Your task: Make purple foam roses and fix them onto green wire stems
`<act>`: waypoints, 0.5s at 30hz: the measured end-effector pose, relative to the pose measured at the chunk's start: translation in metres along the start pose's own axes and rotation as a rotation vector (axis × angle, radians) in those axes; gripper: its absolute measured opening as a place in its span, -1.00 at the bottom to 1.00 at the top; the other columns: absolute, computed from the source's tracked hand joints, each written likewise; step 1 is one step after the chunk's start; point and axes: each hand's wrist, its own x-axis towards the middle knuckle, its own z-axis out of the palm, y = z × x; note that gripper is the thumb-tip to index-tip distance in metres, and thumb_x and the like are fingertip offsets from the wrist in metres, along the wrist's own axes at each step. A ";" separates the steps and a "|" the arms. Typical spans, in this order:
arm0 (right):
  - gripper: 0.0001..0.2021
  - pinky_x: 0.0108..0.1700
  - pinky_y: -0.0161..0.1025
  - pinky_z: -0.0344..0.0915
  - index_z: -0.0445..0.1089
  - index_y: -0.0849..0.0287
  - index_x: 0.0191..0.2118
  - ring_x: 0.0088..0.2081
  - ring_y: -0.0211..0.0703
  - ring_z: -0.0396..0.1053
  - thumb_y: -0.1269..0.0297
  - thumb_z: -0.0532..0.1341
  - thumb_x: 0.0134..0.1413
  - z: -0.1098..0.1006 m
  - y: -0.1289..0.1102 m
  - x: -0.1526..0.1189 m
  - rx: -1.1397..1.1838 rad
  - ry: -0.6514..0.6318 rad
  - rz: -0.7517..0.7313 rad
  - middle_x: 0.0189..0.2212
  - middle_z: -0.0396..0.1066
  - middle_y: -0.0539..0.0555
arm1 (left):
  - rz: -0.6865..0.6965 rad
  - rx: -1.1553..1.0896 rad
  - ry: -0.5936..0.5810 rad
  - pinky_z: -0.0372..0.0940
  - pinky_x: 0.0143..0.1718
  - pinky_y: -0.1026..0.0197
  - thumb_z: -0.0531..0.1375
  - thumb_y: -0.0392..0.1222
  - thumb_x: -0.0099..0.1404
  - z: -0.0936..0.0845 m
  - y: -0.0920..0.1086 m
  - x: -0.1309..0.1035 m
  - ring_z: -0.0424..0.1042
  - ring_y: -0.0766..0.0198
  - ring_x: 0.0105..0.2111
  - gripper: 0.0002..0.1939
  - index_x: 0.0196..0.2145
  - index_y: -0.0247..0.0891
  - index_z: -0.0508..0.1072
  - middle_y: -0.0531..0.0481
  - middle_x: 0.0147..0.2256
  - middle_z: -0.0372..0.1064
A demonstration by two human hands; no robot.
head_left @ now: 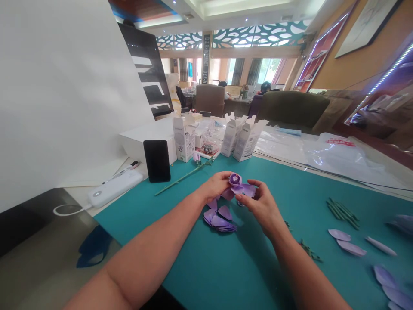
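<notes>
Hand, left (219,184): grasping the purple flower piece (235,180), which I observe remotely, held over the green mat (206,267); hand, right (263,202): thumb and fingers closed about its right-side petal (248,190). Just nearer, I record piled loose petals (220,222); beyond, a budded stem (183,178), then white boxes (184,140)

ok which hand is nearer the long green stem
Left. The left hand is to the right of the long green stem, apart from it; the right hand is farther right, on the other side of the purple flower.
</notes>
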 end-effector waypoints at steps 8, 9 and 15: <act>-0.26 -0.51 -0.28 0.25 0.22 0.15 -0.04 -0.46 -0.17 0.35 -0.06 0.38 -0.41 -0.011 -0.002 0.006 -0.115 -0.024 0.049 -0.43 0.34 -0.03 | 0.004 -0.077 0.034 0.17 -0.56 0.34 0.28 -0.19 0.03 0.000 0.004 0.000 0.33 0.38 -0.58 -0.71 -0.26 -0.36 0.46 0.02 -0.51 0.38; -0.31 -0.52 -0.28 0.25 0.24 0.15 -0.07 -0.48 -0.18 0.34 -0.09 0.35 -0.36 -0.014 -0.001 0.008 -0.114 -0.019 0.069 -0.43 0.34 -0.03 | 0.007 -0.106 0.047 0.19 -0.54 0.33 0.29 -0.19 0.03 -0.001 0.005 0.000 0.35 0.36 -0.57 -0.71 -0.27 -0.36 0.45 0.01 -0.52 0.38; -0.52 -0.55 -0.33 0.22 0.37 0.21 -0.39 -0.57 -0.29 0.28 -0.19 0.24 -0.19 -0.022 0.001 0.011 -0.019 -0.023 0.133 -0.55 0.36 0.02 | 0.001 -0.171 0.082 0.24 -0.52 0.29 0.30 -0.23 0.02 -0.006 0.005 0.003 0.39 0.32 -0.56 -0.71 -0.26 -0.35 0.44 -0.01 -0.52 0.39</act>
